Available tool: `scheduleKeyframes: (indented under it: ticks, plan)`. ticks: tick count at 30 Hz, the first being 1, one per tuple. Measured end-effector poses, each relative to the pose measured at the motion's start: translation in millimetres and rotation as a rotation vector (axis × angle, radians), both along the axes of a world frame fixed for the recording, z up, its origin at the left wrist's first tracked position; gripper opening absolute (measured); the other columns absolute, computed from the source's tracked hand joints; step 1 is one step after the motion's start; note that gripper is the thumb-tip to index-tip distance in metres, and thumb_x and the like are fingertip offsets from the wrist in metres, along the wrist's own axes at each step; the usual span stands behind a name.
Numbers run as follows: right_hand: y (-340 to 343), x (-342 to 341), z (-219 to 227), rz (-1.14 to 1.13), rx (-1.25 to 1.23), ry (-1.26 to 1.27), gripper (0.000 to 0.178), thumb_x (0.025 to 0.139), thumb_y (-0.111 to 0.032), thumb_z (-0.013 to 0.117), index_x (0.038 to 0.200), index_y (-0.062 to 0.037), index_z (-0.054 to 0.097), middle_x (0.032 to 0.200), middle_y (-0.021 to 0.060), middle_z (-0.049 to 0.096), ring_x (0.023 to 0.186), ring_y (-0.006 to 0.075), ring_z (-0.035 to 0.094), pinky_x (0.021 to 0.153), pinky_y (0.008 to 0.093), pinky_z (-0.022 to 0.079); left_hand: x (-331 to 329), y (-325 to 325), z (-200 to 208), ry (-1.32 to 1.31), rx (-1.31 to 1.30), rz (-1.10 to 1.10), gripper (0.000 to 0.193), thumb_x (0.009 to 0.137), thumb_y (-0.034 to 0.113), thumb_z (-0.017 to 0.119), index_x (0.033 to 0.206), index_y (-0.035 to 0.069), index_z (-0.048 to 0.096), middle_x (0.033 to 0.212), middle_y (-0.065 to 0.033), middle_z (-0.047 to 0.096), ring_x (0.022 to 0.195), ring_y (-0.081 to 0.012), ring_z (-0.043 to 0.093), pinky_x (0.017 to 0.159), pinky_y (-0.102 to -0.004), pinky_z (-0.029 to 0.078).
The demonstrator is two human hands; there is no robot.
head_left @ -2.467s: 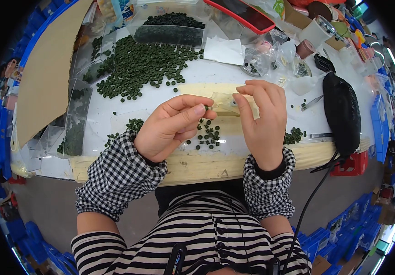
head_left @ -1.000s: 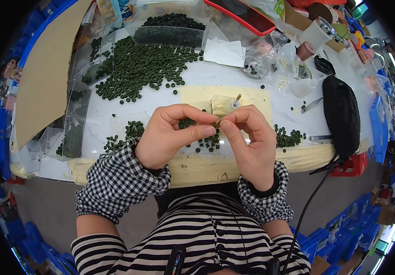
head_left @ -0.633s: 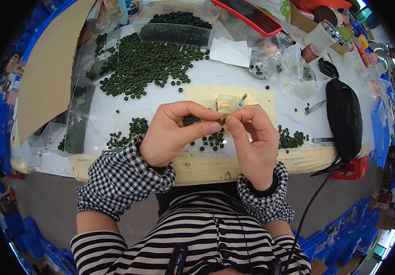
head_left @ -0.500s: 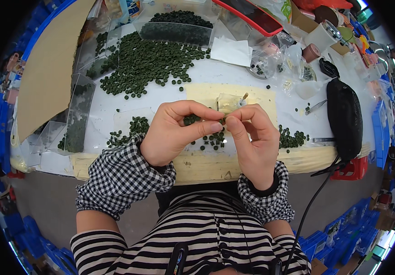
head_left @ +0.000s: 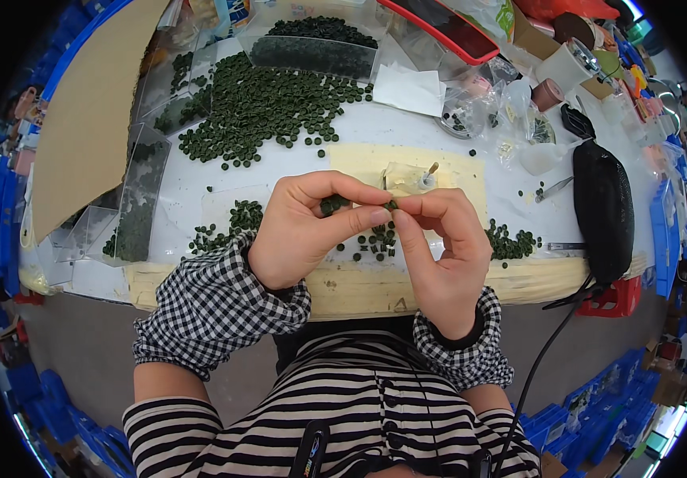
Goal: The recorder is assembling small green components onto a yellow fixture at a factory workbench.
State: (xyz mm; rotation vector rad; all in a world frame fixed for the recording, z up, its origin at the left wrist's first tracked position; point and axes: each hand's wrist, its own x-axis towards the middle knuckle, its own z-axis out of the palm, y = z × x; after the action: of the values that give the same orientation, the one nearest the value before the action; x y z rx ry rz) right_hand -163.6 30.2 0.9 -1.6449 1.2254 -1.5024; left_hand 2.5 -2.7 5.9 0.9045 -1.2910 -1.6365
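At the table's near edge my left hand (head_left: 300, 231) and my right hand (head_left: 449, 243) meet fingertip to fingertip, both closed in a pinch. Between the tips shows one small dark green round piece (head_left: 392, 205), which both seem to grip. Several more green pieces (head_left: 332, 205) are tucked in the curl of my left fingers. Loose ones (head_left: 377, 239) lie on the table under the hands. Just beyond the fingertips, a small clear block (head_left: 401, 177) with a thin brownish peg (head_left: 433, 169) sits on a yellow sheet (head_left: 467, 163).
A big heap of green pieces (head_left: 260, 103) spreads before a clear bin (head_left: 312, 57). Smaller piles (head_left: 511, 243) flank the hands. Cardboard (head_left: 88, 111) leans at left. White paper (head_left: 409, 88), a red-edged phone (head_left: 447, 32), tweezers (head_left: 555, 189) and a black pouch (head_left: 602, 207) are also there.
My right fingertips have shifted slightly, with its fingers a little straighter, and the green piece between the hands shows more plainly. The whole view has moved a little.
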Motion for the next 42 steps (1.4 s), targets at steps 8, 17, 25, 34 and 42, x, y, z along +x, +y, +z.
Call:
scheduleKeyframes:
  ticks: [8,17,25,34,42]
  plan:
    - [4.3,3.9,-1.2,-0.009,-0.002,-0.025,0.014,0.079,0.005,0.065,0.093,0.0024,0.066,0.083,0.0086,0.059,0.072,0.0141,0.059,0.065,0.0237,0.048,3.9,-2.6,-5.2,0.107,0.214,-0.028,0.017,0.082,0.006,0.068,0.098,0.001,0.067,0.084,-0.0036,0.066,0.068,-0.0037,0.054,0.058,-0.0167,0.042]
    - [0.3,-3.2,-3.8,0.020,-0.094,0.048,0.023,0.076,0.006,0.067,0.098,0.0002,0.068,0.084,0.0088,0.062,0.074,0.0161,0.059,0.065,0.0242,0.047,3.9,-4.5,-8.8,0.160,0.245,-0.037,0.015,0.085,0.001,0.063,0.100,0.001,0.065,0.081,-0.0042,0.064,0.056,-0.0033,0.041,0.049,-0.0185,0.032]
    - [-0.5,-0.7,-10.5,-0.004,-0.159,0.134,0.030,0.074,0.007,0.067,0.103,-0.0008,0.068,0.085,0.0089,0.061,0.075,0.0186,0.057,0.064,0.0262,0.046,-1.2,-0.7,-0.6,-0.002,-0.048,0.054,0.015,0.083,0.000,0.064,0.098,0.000,0.066,0.087,-0.0056,0.066,0.072,-0.0062,0.056,0.065,-0.0184,0.046]
    - [-2.3,0.3,-12.7,-0.027,-0.213,0.174,0.034,0.072,0.008,0.068,0.104,-0.0019,0.068,0.086,0.0081,0.062,0.075,0.0194,0.056,0.064,0.0271,0.046,-1.1,-0.2,-0.9,0.005,-0.071,0.079,0.017,0.083,0.001,0.066,0.100,0.000,0.064,0.089,-0.0050,0.066,0.076,-0.0053,0.058,0.067,-0.0169,0.047]
    - [-2.0,-0.1,-12.9,-0.017,-0.220,0.176,0.034,0.072,0.008,0.068,0.105,-0.0019,0.068,0.086,0.0082,0.062,0.075,0.0188,0.056,0.064,0.0266,0.046,-1.0,-0.4,-0.8,-0.002,-0.069,0.082,0.013,0.083,0.001,0.066,0.095,0.000,0.066,0.089,-0.0056,0.066,0.075,-0.0057,0.058,0.064,-0.0165,0.046]
